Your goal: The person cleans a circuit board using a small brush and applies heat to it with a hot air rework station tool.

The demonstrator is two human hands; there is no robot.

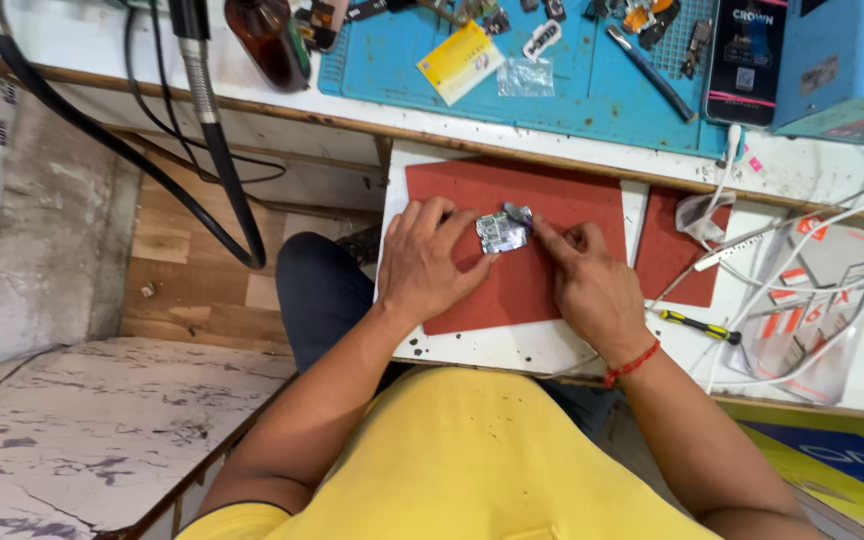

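Circuit board [501,232], small and silvery, lies on the red mat [562,205] near the mat's middle, on the pull-out table [512,350] below the main bench. It sits between the two hands and touches both. The left hand [427,262] rests flat on the mat just left of the board, fingers spread, their tips pinning its left and lower edge; it is not closed around anything. The right hand [587,275] lies just right of it, forefinger stretched out to the board's upper right corner, where a small dark piece [517,212] shows; the other fingers are curled in, and whether they grip a tool I cannot tell. The board's long axis runs roughly left to right, slightly tilted, so each hand meets one short end. A yellow-handled screwdriver [700,326] lies well apart to the right, among white cables [802,240].
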